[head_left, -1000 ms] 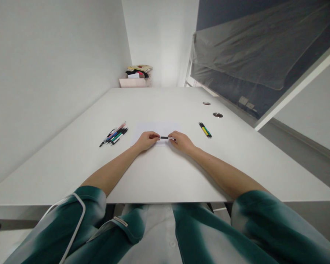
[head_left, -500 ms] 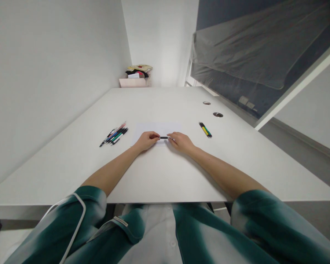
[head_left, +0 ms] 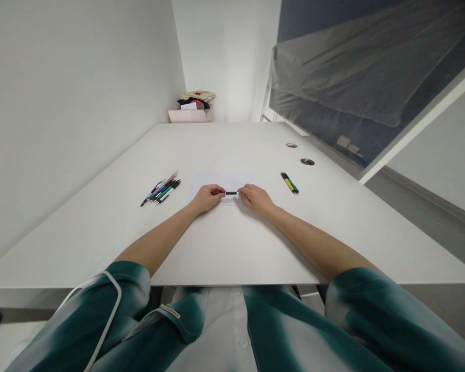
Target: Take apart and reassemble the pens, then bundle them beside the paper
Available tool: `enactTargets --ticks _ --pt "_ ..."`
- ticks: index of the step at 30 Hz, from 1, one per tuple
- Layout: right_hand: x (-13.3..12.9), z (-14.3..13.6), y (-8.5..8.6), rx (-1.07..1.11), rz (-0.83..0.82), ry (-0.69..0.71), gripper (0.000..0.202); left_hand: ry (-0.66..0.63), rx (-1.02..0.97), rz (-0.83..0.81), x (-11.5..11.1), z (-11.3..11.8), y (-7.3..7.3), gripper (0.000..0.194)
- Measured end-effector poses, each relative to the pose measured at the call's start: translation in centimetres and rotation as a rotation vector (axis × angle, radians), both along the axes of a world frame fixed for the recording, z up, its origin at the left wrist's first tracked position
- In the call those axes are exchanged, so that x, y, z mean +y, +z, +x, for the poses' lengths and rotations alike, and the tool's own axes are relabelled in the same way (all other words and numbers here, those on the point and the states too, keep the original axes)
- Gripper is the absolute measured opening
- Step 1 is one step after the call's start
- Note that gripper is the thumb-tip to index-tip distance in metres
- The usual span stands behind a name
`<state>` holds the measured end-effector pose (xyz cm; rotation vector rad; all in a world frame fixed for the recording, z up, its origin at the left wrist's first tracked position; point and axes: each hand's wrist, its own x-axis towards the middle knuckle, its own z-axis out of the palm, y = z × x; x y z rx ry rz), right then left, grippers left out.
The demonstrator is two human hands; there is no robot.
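A dark pen (head_left: 231, 193) lies level between my two hands, over a white sheet of paper (head_left: 222, 178) on the white table. My left hand (head_left: 208, 198) pinches its left end. At its right end, my right hand (head_left: 254, 198) has its fingertips closed. The hidden ends of the pen are behind the fingers. To the left lies a loose pile of several pens (head_left: 161, 191), black, blue, green and pink. On the right, a few pens (head_left: 289, 183) with yellow and green parts lie side by side.
The white table (head_left: 232, 253) runs back to a pale box (head_left: 187, 116) with cloth and other items at the far end. Two round cable holes (head_left: 307, 161) are in its right side. A wall stands on the left, and a dark covered panel (head_left: 341, 77) on the right.
The fingers of my right hand have shifted very slightly up and to the right at the pen's end. My left hand stays nearly in place.
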<state>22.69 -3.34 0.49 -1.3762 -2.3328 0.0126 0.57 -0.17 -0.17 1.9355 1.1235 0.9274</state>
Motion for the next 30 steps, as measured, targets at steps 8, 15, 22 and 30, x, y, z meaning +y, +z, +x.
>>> enactTargets --ticks 8,15,22,30 --pt "0.3 0.18 -0.59 0.012 -0.066 -0.026 0.025 -0.004 -0.007 -0.011 0.11 0.03 -0.05 0.024" --pt "-0.04 0.02 0.04 -0.084 -0.024 0.027 0.03 0.0 0.027 0.027 0.05 -0.01 0.08 0.023" --pt "-0.14 -0.09 0.05 -0.021 -0.078 -0.043 0.03 -0.018 0.045 0.035 0.01 0.08 0.02 0.021" --pt "-0.01 0.14 -0.07 -0.052 -0.003 0.032 0.026 -0.021 0.047 0.038 -0.07 -0.07 0.27 0.022"
